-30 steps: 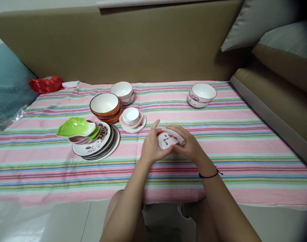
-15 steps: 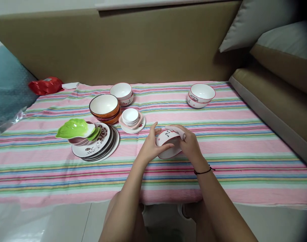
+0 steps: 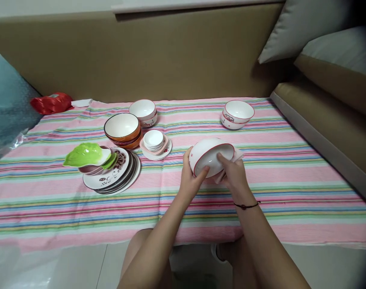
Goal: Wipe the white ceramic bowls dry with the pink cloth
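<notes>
A white bowl with a red rim [image 3: 207, 147] is tilted between my hands above the striped cloth, its inside facing me. My left hand [image 3: 191, 174] grips its left side, thumb over the rim. My right hand [image 3: 235, 174] holds the right side, thumb inside the bowl, with a pale pink cloth [image 3: 238, 155] pressed between the fingers and the outer wall. Part of that cloth is hidden behind the bowl and hand. Nearest on the left, small white bowls [image 3: 153, 139] are stacked in a pink dish on a white plate [image 3: 167, 152].
Two similar bowls [image 3: 237, 114] stand stacked at the back right. On the left are more white bowls [image 3: 142, 109], orange bowls [image 3: 123, 127], and stacked plates [image 3: 135, 176] bearing a green leaf-shaped dish [image 3: 86, 154]. Red wrapping [image 3: 52, 103] lies back left. Cushions [image 3: 330, 104] border the right.
The bowl has turned so its inside now faces me. My left hand has gone from spread fingers to gripping its side. The right hand and pink cloth have shifted right.
</notes>
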A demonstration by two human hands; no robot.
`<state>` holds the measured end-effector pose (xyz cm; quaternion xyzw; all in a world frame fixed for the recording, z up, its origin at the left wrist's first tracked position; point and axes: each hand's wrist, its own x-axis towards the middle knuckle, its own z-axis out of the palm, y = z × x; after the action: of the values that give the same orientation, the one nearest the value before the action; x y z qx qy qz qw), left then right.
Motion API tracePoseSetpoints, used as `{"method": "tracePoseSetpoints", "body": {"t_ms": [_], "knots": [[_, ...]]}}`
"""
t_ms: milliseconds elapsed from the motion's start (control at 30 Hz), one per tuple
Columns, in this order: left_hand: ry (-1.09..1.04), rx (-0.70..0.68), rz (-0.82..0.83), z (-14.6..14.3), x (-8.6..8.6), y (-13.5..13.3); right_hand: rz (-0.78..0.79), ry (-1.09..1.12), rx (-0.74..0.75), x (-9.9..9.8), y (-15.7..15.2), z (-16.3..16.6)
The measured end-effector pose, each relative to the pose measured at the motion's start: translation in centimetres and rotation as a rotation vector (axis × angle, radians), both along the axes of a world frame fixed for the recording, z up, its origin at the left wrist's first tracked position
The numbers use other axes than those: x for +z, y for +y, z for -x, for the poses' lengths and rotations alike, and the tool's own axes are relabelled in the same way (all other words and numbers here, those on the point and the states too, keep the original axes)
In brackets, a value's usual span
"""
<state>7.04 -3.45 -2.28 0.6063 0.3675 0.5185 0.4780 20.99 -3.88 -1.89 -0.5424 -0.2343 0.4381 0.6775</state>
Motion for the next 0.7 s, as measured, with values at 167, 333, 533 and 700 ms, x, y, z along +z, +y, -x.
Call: {"method": "tracePoseSetpoints", "body": {"t_ms": [167,333,533,700], "knots": [[-0.149,0.08,-0.019,0.3,-0.7,0.5,-0.056,0.088,0.113,0.4,-0.4,0.8],[-0.467,0.314,0.223,0.3,-0.9,1.3,-0.066,0.224,0.19,0.8,-0.5,3.0],[-0.246,0.358,-0.012,1.6,0.0,1.0,-0.022,0.38,0.093,0.4,0.1,4.4],[-0.03,0.243,-0.21,2.0,0.2,0.5,-0.081,0.227,0.156,0.7,0.0,3.0]]}}
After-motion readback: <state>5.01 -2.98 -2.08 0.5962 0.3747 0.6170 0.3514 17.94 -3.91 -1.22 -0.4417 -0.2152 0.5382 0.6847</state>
